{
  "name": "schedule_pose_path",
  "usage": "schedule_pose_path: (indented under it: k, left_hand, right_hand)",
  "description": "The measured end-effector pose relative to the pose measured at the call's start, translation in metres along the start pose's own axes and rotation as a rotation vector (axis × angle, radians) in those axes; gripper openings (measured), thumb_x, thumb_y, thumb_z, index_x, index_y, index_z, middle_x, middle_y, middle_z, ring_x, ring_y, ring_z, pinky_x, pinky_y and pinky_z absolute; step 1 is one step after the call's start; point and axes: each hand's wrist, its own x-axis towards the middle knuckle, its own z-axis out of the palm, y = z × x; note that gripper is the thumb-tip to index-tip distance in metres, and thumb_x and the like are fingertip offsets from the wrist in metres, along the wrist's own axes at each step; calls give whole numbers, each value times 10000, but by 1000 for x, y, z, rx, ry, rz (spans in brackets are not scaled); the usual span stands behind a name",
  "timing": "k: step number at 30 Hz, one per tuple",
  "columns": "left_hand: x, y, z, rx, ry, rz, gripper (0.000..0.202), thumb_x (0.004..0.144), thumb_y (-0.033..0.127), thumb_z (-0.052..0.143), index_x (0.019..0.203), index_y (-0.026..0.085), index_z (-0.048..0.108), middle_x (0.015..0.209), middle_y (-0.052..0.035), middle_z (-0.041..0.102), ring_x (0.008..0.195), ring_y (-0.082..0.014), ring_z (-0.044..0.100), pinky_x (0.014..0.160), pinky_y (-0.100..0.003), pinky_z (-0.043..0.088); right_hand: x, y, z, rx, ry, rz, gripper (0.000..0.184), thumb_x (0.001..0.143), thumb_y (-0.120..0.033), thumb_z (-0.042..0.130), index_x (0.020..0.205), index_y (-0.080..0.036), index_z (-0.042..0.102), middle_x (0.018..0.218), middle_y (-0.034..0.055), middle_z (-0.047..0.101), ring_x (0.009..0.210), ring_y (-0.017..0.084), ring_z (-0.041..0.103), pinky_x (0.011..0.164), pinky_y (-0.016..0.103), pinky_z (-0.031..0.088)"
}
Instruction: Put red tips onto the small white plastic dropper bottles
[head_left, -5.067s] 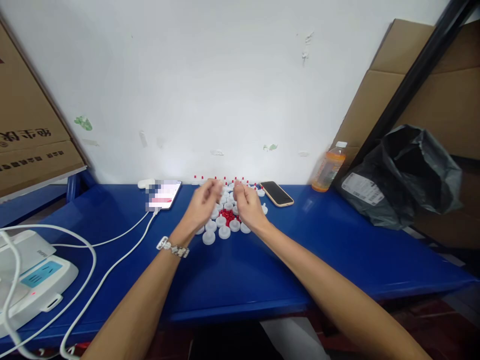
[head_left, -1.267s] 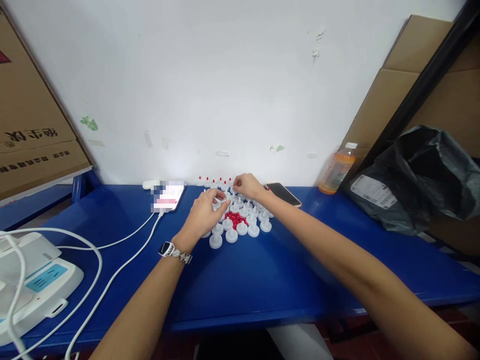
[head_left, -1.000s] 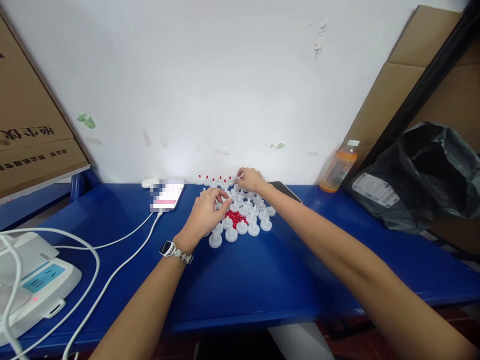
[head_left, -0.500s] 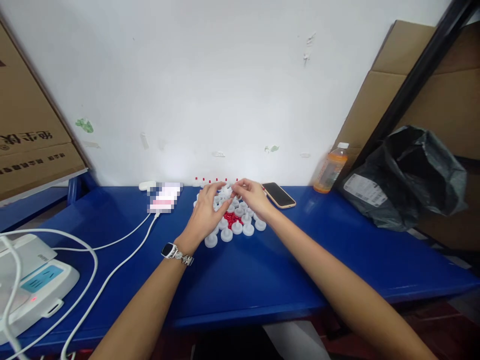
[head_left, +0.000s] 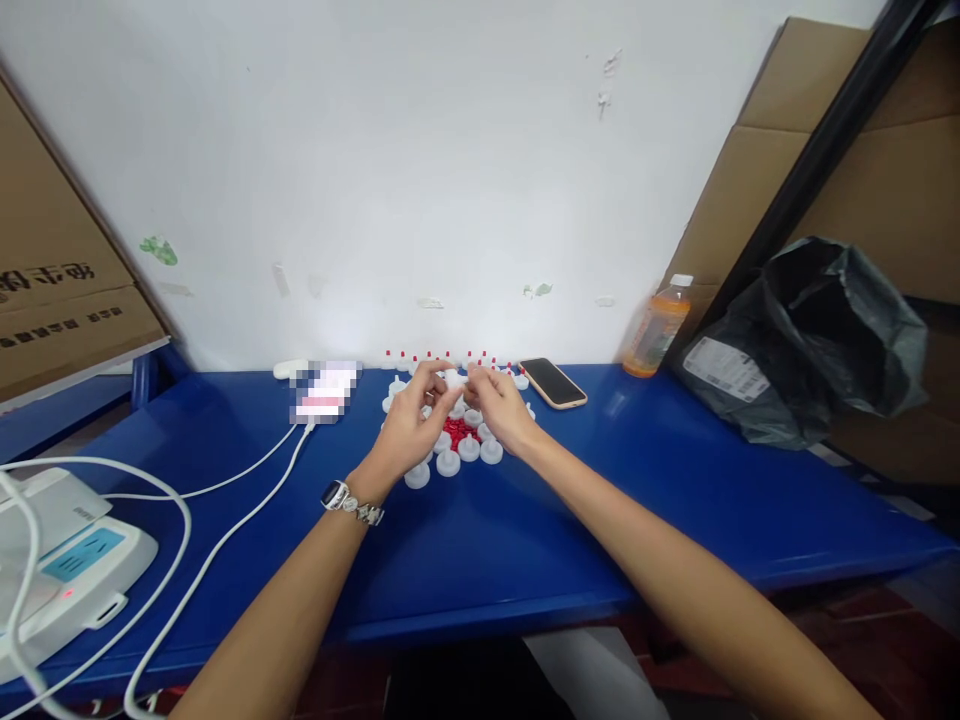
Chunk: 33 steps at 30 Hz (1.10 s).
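My left hand [head_left: 414,418] is closed on a white nozzle cap [head_left: 454,379], held between thumb and fingers above the pile. Beside it, my right hand [head_left: 501,402] pinches with its fingertips against the cap's side; anything small in that pinch is hidden. Below both hands, several white nozzle caps [head_left: 448,462] stand on the table, spouts up, around a heap of small red tips [head_left: 460,432]. Along the wall is a row of white caps with red tips [head_left: 521,380] on their spouts. A watch sits on my left wrist.
Right of the caps lies a phone [head_left: 553,382]. An orange-labelled bottle [head_left: 657,328] and a dark plastic bag [head_left: 757,360] stand further right. On the left are a phone with a blurred screen [head_left: 327,390], white cables [head_left: 259,500] and a white power strip [head_left: 97,560] on the blue table [head_left: 480,570].
The hands have come together, and the left fingers have closed round a white nozzle cap. My right hand has lowered slightly beside it. The camera view has shifted a little.
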Motion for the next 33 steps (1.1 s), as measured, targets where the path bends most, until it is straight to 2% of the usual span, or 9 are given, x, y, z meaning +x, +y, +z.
schedule_pose_path:
  k: [4,9,11,15,19,23,28,30,33]
  left_hand:
    - [6,-6,-14,-77,158,-126,540,1005,561,265,863,175,615,699,-28,563,669,-155,538,668,-295,447]
    - [6,-10,-22,131,-29,-138,355,921,521,532,1009,187,619,889,-32,652,786,-163,592,717,-294,458]
    - [4,-11,-21,182,-78,-116,341,907,492,562,1042,184,618,923,-40,655,830,-174,604,740,-303,471]
    - [3,-11,-16,226,-137,-89,331,887,435,599,1113,194,615,977,-48,664,866,-185,614,756,-317,488]
    - [4,-6,-14,209,-134,-96,331,876,429,616,1114,199,620,944,-41,663,850,-182,621,741,-311,495]
    - [4,-5,-15,198,-64,-122,369,860,497,630,1089,208,625,948,-38,675,848,-184,627,744,-315,495]
    - [4,-20,-21,332,56,-172,462,851,511,633,1197,213,565,1111,-72,670,947,-223,621,771,-350,493]
    - [4,-27,-23,415,57,-191,358,882,485,590,1111,212,607,1088,-75,670,940,-234,614,802,-376,484]
    - [2,-32,-25,500,23,-209,274,909,464,543,966,217,646,1036,-78,667,940,-255,606,836,-411,467]
  right_hand:
    - [0,-8,-20,-181,92,-77,462,953,-521,389,611,-210,406,570,-35,381,565,117,366,575,271,315]
    - [-9,-7,-27,-580,-284,-71,253,892,-292,525,672,-181,579,631,-14,555,625,131,486,640,273,349]
    - [-11,-7,-25,-649,-330,-97,170,873,-255,554,763,-180,660,716,6,632,688,144,535,694,283,376]
    - [-7,-5,-23,-405,-242,-32,227,917,-336,529,1002,-189,681,823,29,681,739,160,584,714,296,431]
    - [3,0,-19,-56,-216,17,240,838,-414,657,863,-175,657,743,20,670,706,154,612,693,287,471]
    - [18,1,-13,61,-236,67,262,737,-404,759,807,-173,657,763,20,693,679,138,618,679,277,491]
    - [59,10,-10,-208,-105,-31,151,780,-306,702,781,-161,664,710,32,701,659,139,627,649,259,480]
    - [77,19,-6,-420,-54,-71,80,781,-229,676,755,-154,669,696,33,700,655,139,627,652,254,468]
    - [98,34,4,-600,-127,-129,50,779,-174,660,757,-142,690,705,35,702,662,134,621,658,246,451]
